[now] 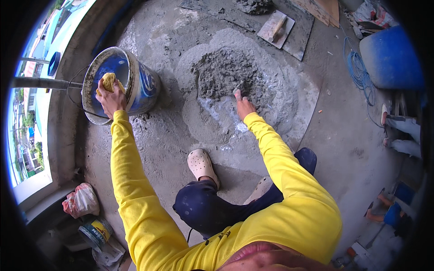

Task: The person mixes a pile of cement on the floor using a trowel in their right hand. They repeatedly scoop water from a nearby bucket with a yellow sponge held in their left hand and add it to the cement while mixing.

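Note:
My left hand (pixel 111 101) is closed around a yellow sponge (pixel 109 81), over the mouth of a blue and white bucket (pixel 146 86). The bucket's rim is crusted with grey cement. To the right, my right hand (pixel 244 107) reaches over a round heap of wet grey mortar (pixel 221 74) on the floor. Its fingers are curled together at the near edge of the rough wet middle. What they grip, if anything, is too small to make out. Pale liquid lies in the mortar just left of that hand.
A float (pixel 276 29) with a wooden handle rests on a flat board (pixel 300 38) beyond the mortar. At right are a blue drum (pixel 392 58), a coiled blue hose (pixel 358 72) and other people's legs (pixel 404 131). Bags (pixel 82 201) and a tub (pixel 96 232) stand lower left.

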Motion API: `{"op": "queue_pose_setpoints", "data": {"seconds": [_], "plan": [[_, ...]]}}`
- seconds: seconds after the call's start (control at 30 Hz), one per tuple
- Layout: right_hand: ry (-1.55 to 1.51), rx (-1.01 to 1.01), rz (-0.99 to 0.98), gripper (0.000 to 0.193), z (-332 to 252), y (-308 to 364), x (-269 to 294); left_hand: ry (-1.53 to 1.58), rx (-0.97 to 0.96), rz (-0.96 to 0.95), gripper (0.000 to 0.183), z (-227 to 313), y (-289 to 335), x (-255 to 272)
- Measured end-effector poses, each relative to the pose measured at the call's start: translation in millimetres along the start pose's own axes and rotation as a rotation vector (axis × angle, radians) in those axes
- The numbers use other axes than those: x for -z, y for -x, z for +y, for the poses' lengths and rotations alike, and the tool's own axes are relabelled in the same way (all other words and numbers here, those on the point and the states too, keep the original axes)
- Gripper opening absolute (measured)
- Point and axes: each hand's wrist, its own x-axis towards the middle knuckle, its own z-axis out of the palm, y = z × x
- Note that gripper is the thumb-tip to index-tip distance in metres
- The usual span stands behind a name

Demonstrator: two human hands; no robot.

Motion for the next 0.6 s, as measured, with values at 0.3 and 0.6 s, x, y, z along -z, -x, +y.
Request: {"op": "queue_pose_setpoints", "data": {"seconds": [0.3, 0.6], "plan": [[-0.335, -0.015, 0.007, 0.061, 21.2, 57.7, 71.5, -0.034, 0.043, -0.012, 0.058, -13.9, 0.7, 14.0], [-0.131, -0.017, -0.175, 0.063, 35.4, -9.2, 48.0, -0.042, 0.008, 0.003, 0.058, -14.0, -2.7, 7.3]]}}
